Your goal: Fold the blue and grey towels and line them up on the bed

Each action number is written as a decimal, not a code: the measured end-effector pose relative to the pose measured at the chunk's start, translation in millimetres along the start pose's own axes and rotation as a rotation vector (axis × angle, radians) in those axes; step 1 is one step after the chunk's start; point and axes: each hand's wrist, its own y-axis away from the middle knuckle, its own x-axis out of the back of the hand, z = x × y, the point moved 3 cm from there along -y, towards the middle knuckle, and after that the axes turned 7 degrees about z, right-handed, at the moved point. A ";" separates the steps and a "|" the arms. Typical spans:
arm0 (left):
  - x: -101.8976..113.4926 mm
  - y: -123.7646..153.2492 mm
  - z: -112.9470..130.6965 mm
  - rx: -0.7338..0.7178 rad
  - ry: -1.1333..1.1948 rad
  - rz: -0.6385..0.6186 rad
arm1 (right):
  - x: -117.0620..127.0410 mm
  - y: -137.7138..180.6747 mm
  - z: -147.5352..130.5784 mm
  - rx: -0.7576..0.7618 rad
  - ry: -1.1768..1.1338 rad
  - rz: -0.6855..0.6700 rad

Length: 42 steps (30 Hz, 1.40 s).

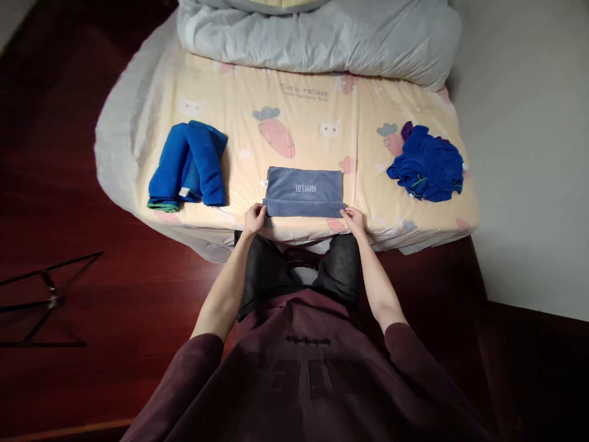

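A grey-blue towel [304, 191] with small white lettering lies flat on the near edge of the bed, its near edge folded over. My left hand [254, 218] pinches the towel's near left corner. My right hand [354, 220] pinches the near right corner. Both hands are closed on the cloth at the edge of the mattress.
The bed [294, 110] has a yellow sheet printed with carrots and rabbits. Folded bright blue cloths [189, 162] lie at the left. A crumpled heap of blue cloths [427, 163] lies at the right. A grey duvet [317, 34] is bunched at the far end. A black metal stand [43, 298] rests on the dark wood floor.
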 end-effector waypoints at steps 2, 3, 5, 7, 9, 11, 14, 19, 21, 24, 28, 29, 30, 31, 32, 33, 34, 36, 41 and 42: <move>0.5 0.7 0.2 -0.004 -0.002 -0.001 | -0.2 0.5 -0.1 -0.018 -0.019 0.010; 0.7 0.9 0.2 -0.001 0.003 0.002 | -0.4 0.7 -0.1 -0.025 -0.029 0.013; 0.4 0.9 -0.5 0.012 0.020 0.017 | -1.0 1.1 -0.3 -0.030 -0.042 0.014; -0.9 0.7 -1.7 0.022 0.040 0.038 | -1.5 1.6 -0.9 -0.031 -0.042 0.015; -3.0 0.4 -2.9 0.018 0.061 0.059 | -2.0 2.3 -2.3 -0.029 -0.031 0.018; -5.3 0.8 -4.0 0.010 0.088 0.082 | -2.3 3.4 -4.8 -0.015 -0.015 0.021; -6.1 3.6 -5.9 -0.015 0.124 0.144 | -2.4 5.7 -10.1 0.023 0.032 0.029; -4.1 10.0 -12.8 -0.068 0.139 0.237 | -1.8 10.6 -14.8 0.090 0.140 0.028; -5.3 10.6 -16.4 -0.076 0.169 0.242 | -1.6 12.1 -14.5 0.118 0.176 0.034; -8.4 10.2 -17.7 -0.137 0.222 0.210 | -3.1 13.1 -13.4 0.143 0.191 0.020; -9.3 9.7 -12.9 -0.214 0.145 0.135 | -7.1 13.0 -12.5 0.131 0.157 -0.020; -8.8 9.6 -11.4 -0.223 0.113 0.117 | -7.9 12.9 -12.3 0.128 0.154 -0.029; -8.1 9.6 -10.0 -0.229 0.088 0.100 | -8.5 12.8 -12.2 0.128 0.151 -0.037; -7.4 9.5 -8.8 -0.232 0.073 0.087 | -8.8 12.7 -12.1 0.132 0.146 -0.046; -6.6 9.4 -7.9 -0.234 0.064 0.076 | -8.9 12.6 -12.0 0.137 0.140 -0.056; -5.9 9.2 -7.4 -0.233 0.062 0.068 | -8.8 12.5 -11.8 0.145 0.132 -0.065; -5.3 8.9 -7.3 -0.231 0.064 0.062 | -8.4 12.4 -11.7 0.153 0.128 -0.074; -4.7 8.0 -7.9 -0.223 0.076 0.045 | -7.2 12.0 -11.7 0.175 0.139 -0.086; -4.9 4.8 -10.7 -0.225 0.116 -0.030 | -4.3 11.2 -14.9 0.260 0.207 -0.097; -4.8 4.2 -11.2 -0.226 0.119 -0.040 | -4.2 11.1 -15.5 0.264 0.223 -0.101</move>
